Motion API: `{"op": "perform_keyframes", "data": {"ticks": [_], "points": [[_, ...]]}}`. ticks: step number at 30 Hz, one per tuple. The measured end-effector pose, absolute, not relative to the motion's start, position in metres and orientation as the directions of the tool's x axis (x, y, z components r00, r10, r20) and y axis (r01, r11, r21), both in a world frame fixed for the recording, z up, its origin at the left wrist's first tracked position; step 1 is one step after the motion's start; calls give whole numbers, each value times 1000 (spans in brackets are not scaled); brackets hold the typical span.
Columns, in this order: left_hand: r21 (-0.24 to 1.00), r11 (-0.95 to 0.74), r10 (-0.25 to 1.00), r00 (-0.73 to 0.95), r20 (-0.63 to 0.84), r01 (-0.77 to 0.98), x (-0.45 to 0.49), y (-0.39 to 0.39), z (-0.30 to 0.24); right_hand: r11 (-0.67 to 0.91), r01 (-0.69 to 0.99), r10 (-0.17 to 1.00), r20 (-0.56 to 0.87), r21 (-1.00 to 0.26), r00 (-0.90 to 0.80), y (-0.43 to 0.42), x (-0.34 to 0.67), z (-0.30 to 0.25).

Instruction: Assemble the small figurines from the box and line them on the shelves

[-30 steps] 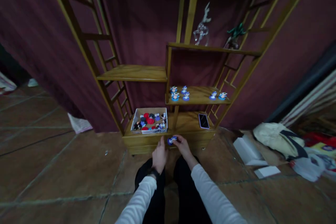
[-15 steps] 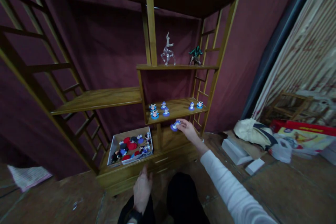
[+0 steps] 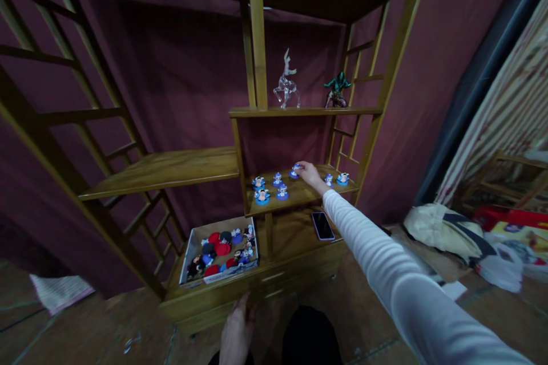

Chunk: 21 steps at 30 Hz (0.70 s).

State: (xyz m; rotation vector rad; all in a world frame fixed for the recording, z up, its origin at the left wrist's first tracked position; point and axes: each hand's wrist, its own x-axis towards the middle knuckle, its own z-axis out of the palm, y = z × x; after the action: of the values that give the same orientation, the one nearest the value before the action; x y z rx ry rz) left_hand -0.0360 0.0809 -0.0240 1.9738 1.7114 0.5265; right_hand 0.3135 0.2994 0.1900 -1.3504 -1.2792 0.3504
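Note:
My right hand (image 3: 309,173) reaches over the small middle shelf (image 3: 295,202), its fingers closed on a purple-and-white figurine (image 3: 295,171) at the shelf's back. Left of it stand two more purple figurines (image 3: 282,192) and two blue-based figurines (image 3: 262,197). To the right, near my wrist, are another purple figurine (image 3: 328,179) and a blue-based one (image 3: 343,178). Low in front of the cabinet, my left hand (image 3: 238,328) holds nothing, its fingers loosely stretched out. Nearest to it is the open cardboard box (image 3: 186,259) of red, black and purple figurines.
A phone (image 3: 322,226) lies on the cabinet's lower board. On the upper shelf stand a clear centaur-like figure (image 3: 286,82) and a dark green figure (image 3: 338,90). A wooden shelf (image 3: 171,168) juts out at left. A pale bag (image 3: 443,231) and a plastic bag (image 3: 500,267) lie at right.
My right hand has moved up and forward with the purple figurine, from in front of the shelf to its back. The phone has come into view. My left hand stays low.

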Motion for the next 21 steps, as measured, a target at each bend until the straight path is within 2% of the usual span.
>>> {"op": "perform_keyframes", "data": {"ticks": [5, 11, 16, 21], "points": [[619, -111, 983, 178, -46, 777, -37, 84, -29, 207, 559, 811, 460, -803, 361, 320, 312, 167], [626, -105, 975, 204, -88, 773, -32, 83, -25, 239, 578, 830, 473, -780, 295, 328, 320, 152], [611, -95, 967, 218, -129, 786, -32, 82, -25, 257, 516, 874, 424, -817, 236, 335, 328, 150], [592, -131, 969, 230, -94, 795, -33, 80, -20, 290, 449, 896, 404, -846, 183, 342, 327, 149]]}}
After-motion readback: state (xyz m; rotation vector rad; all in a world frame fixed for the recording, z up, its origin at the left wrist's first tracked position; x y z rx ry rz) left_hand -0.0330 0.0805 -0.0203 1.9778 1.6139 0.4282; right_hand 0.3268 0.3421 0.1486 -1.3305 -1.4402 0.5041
